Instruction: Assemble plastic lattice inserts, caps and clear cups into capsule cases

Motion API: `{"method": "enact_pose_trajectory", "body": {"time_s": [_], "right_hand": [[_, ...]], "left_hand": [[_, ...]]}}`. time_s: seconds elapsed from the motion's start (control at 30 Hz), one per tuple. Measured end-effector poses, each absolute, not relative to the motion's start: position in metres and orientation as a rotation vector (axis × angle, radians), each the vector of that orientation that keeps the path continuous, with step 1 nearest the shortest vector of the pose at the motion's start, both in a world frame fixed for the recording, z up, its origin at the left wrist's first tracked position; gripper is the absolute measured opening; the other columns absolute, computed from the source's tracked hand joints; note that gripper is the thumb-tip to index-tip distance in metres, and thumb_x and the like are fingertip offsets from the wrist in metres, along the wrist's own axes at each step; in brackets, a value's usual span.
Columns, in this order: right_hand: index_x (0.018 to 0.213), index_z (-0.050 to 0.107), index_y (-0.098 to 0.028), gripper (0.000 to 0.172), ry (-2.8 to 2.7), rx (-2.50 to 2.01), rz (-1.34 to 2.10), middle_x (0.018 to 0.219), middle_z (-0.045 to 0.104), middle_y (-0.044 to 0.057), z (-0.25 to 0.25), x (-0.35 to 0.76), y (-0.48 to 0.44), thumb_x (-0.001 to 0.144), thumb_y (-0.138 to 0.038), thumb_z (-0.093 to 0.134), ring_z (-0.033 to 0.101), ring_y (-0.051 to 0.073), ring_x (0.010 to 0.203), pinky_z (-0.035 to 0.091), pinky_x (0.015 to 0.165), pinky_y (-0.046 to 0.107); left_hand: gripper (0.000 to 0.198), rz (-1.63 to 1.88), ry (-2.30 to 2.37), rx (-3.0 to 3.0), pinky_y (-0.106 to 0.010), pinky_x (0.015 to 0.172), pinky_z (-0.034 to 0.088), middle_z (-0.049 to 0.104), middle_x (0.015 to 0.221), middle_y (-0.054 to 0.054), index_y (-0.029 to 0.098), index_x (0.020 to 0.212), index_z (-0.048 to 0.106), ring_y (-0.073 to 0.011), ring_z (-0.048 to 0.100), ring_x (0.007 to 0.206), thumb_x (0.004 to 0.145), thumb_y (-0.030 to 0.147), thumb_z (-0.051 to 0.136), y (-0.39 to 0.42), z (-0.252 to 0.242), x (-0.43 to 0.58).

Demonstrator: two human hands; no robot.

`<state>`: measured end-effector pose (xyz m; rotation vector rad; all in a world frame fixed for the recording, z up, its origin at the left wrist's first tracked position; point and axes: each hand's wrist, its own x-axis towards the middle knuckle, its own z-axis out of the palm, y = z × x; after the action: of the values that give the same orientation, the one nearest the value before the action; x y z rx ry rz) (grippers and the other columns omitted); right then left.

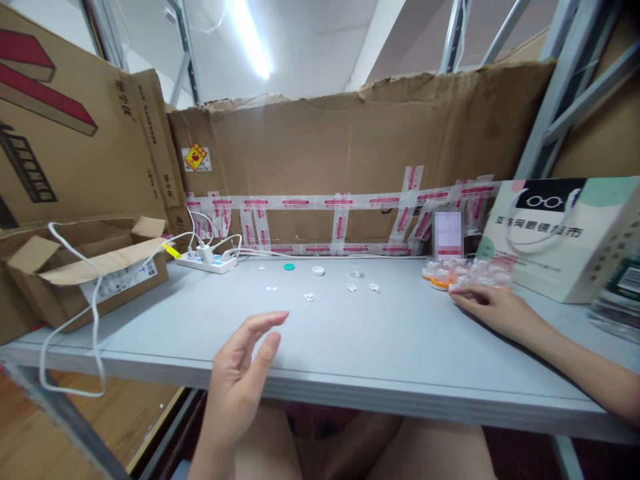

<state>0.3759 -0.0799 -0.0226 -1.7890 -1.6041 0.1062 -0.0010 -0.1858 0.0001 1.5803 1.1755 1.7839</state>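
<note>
My left hand point(243, 367) hovers over the table's front edge, thumb and fingers apart, with nothing in it. At the right, my right hand point(493, 305) reaches to a cluster of clear plastic pieces point(483, 270) and an orange round piece point(440, 285). Its fingers are drawn together at the near side of the cluster; what they hold, if anything, is hidden. Across the table lie a green disc point(289, 267), a white ring-like cap point(318, 271), a clear small cup point(356, 272) and small white parts point(309, 297), point(351, 288), point(374, 288).
A white power strip point(213, 263) with cables and an open cardboard box point(100, 280) are at the left. Behind stands a taped cardboard wall point(320, 153). A paper bag point(555, 267) and a clear bottle point(620, 300) stand at the right. A white cable point(100, 333) hangs over the edge.
</note>
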Motion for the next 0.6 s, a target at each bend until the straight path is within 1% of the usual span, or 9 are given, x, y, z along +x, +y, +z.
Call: {"method": "enact_pose_trajectory", "body": {"time_s": [0.07,0.13,0.2,0.23,0.27,0.33,0.4,0.5,0.6], "right_hand": [[0.079,0.069,-0.012,0.026,-1.556,-1.847,0.090,0.051,0.056,0.002,-0.024,0.378,-0.075,0.072,-0.033,0.054,0.054,0.019,0.055,0.037,0.057,0.030],[0.076,0.069,-0.015,0.021,-1.537,-1.891,0.092,0.049,0.056,0.000,-0.025,0.380,-0.071,0.068,-0.031,0.058,0.056,0.020,0.055,0.037,0.055,0.028],[0.073,0.068,-0.017,0.017,-1.535,-1.908,0.100,0.051,0.060,0.000,-0.025,0.382,-0.069,0.064,-0.029,0.061,0.058,0.021,0.057,0.038,0.055,0.027],[0.072,0.068,-0.017,0.016,-1.538,-1.905,0.104,0.053,0.061,0.000,-0.025,0.382,-0.068,0.064,-0.029,0.062,0.059,0.022,0.059,0.039,0.055,0.027],[0.071,0.068,-0.017,0.015,-1.542,-1.903,0.108,0.054,0.062,0.000,-0.025,0.382,-0.069,0.064,-0.029,0.062,0.059,0.022,0.060,0.039,0.056,0.027],[0.071,0.068,-0.018,0.014,-1.554,-1.891,0.121,0.056,0.063,0.001,-0.025,0.381,-0.071,0.065,-0.029,0.061,0.060,0.022,0.062,0.039,0.057,0.027],[0.073,0.067,-0.018,0.014,-1.562,-1.876,0.136,0.056,0.062,0.000,-0.024,0.379,-0.073,0.067,-0.028,0.061,0.059,0.021,0.063,0.039,0.058,0.026],[0.080,0.067,-0.015,0.016,-1.569,-1.850,0.154,0.057,0.061,0.000,-0.022,0.377,-0.076,0.070,-0.026,0.059,0.058,0.020,0.062,0.039,0.060,0.026],[0.082,0.066,-0.014,0.016,-1.604,-1.814,0.176,0.056,0.059,0.000,-0.020,0.375,-0.079,0.072,-0.024,0.058,0.055,0.017,0.059,0.039,0.059,0.025]], "left_hand": [[0.021,1.732,1.276,1.744,-0.027,0.086,0.046,0.070,0.094,-0.005,0.020,0.089,0.069,-0.0214,0.061,0.095,0.080,0.035,0.058,-0.175,0.017,-0.017],[0.023,1.583,1.416,2.029,-0.028,0.084,0.046,0.069,0.095,-0.004,0.020,0.093,0.067,-0.0210,0.062,0.094,0.082,0.035,0.054,-0.153,0.038,-0.033],[0.025,1.313,1.636,2.334,-0.027,0.085,0.046,0.066,0.103,-0.005,0.017,0.101,0.062,-0.0190,0.060,0.096,0.087,0.031,0.047,-0.119,0.057,-0.047],[0.026,1.086,1.759,2.468,-0.026,0.085,0.046,0.064,0.108,-0.005,0.017,0.105,0.059,-0.0171,0.059,0.098,0.090,0.027,0.042,-0.098,0.063,-0.052],[0.025,0.959,1.802,2.496,-0.026,0.086,0.046,0.064,0.108,-0.005,0.016,0.107,0.058,-0.0171,0.058,0.100,0.090,0.021,0.041,-0.076,0.067,-0.055],[0.020,0.751,1.863,2.512,-0.031,0.086,0.046,0.064,0.105,-0.007,0.015,0.102,0.060,-0.0189,0.059,0.098,0.088,0.018,0.045,-0.033,0.066,-0.057],[0.022,0.543,1.896,2.532,-0.040,0.083,0.048,0.059,0.110,-0.008,0.014,0.106,0.057,-0.0200,0.058,0.096,0.088,0.025,0.052,0.005,0.056,-0.054],[0.029,0.340,1.949,2.533,-0.041,0.080,0.050,0.056,0.112,-0.009,0.014,0.112,0.052,-0.0207,0.058,0.095,0.087,0.028,0.052,0.041,0.036,-0.048],[0.029,0.256,1.989,2.511,-0.040,0.079,0.050,0.055,0.113,-0.009,0.014,0.113,0.052,-0.0207,0.058,0.095,0.087,0.028,0.052,0.058,0.022,-0.048]]}}
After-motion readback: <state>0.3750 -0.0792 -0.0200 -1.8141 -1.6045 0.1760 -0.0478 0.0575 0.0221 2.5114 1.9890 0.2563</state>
